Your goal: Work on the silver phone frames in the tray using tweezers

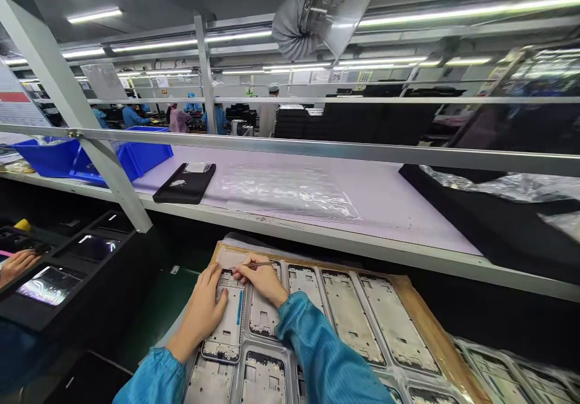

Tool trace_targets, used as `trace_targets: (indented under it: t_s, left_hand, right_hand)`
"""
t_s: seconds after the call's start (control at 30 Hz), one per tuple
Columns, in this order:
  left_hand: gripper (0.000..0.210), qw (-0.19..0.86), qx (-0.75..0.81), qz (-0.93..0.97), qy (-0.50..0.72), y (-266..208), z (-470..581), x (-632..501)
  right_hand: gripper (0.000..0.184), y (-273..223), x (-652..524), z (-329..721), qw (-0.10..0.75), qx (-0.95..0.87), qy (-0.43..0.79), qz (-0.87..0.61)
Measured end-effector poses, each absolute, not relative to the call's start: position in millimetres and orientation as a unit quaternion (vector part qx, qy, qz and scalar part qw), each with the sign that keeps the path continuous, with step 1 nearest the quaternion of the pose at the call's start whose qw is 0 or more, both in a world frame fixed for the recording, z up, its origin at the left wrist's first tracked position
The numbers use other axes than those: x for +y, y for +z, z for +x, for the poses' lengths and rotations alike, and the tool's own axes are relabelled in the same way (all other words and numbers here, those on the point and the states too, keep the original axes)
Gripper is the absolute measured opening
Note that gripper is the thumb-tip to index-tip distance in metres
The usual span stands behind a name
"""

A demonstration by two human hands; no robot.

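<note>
- The frame (231, 327) lies on the tray (367, 308), its upper left side under the left fingers, its top end just left of the right fingers.
- The left hand (203, 304) is laid over that side, fingers straight and close together, thumb spread onto the plate; it pinches nothing.
- The right hand (260, 280) has thumb and fingers drawn narrow around the tool (263, 264), whose tip points left to the frame's top edge; whether it touches, I cannot tell.
- A slip of that tip could scratch the plate or jab the left fingertips, which are near it.
- If the left hand pressed unevenly, the frame might skid or tilt, as it seems to sit loosely on the tray.
- Below the left thumb and right of it, a blue strip (239, 307) could lift if rubbed.
- Right of the right fingers are the other frames (352, 313); the sleeve (317, 343) crosses low over the tray and might snag one.
- Beyond both hands, the shelf (376, 186) holds clear plastic (290, 189).
</note>
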State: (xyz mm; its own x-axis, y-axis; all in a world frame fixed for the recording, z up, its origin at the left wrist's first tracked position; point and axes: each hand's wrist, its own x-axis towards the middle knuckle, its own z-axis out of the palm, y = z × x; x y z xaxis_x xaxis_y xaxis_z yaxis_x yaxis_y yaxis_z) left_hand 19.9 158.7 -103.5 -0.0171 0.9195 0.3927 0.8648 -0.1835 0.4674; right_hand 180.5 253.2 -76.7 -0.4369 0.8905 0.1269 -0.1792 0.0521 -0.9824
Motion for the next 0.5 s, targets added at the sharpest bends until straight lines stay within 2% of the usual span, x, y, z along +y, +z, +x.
trace_targets:
  t_s: [0.2,0.5]
  left_hand:
    - [0.050,0.041,0.652,0.700,0.287,-100,23,152]
    - [0.046,0.041,0.660,0.710,0.243,-100,24,151]
  right_hand:
    - [0.042,-96,252,178,0.408,-0.591,0.624,-0.308]
    - [0.038,-102,252,175,0.398,-0.620,0.605,-0.301]
